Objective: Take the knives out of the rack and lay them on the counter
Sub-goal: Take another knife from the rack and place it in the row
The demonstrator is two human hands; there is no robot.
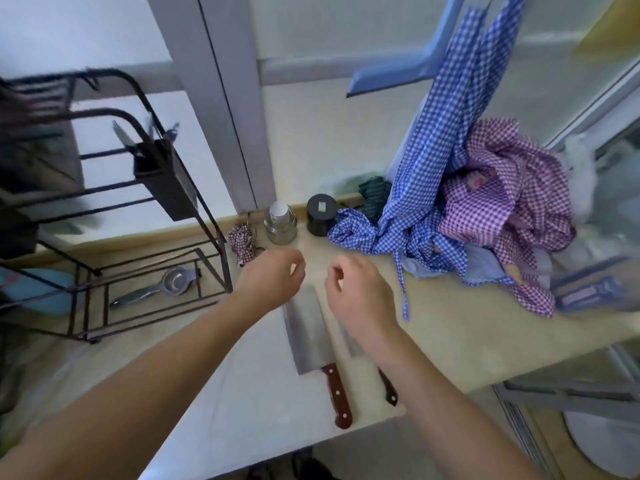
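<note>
A cleaver [310, 336] with a reddish-brown riveted handle lies flat on the counter [450, 327], blade pointing away. To its right lies a smaller knife [386, 386] with a dark handle, its blade mostly hidden under my right wrist. My left hand [272, 275] hovers above the cleaver's tip with fingers loosely curled and nothing in it. My right hand [358, 292] hovers beside it, equally empty. The black wire rack [149, 265] stands at the left, with a dark holder box [162, 181] hanging on it; utensil tips stick out of the box.
A metal squeezer [162, 285] lies inside the rack's base. A glass jar [280, 223] and a black jar [321, 214] stand at the back wall. Blue and purple checked cloths [467, 216] are heaped at the right. A small checked bundle [244, 242] sits by the rack.
</note>
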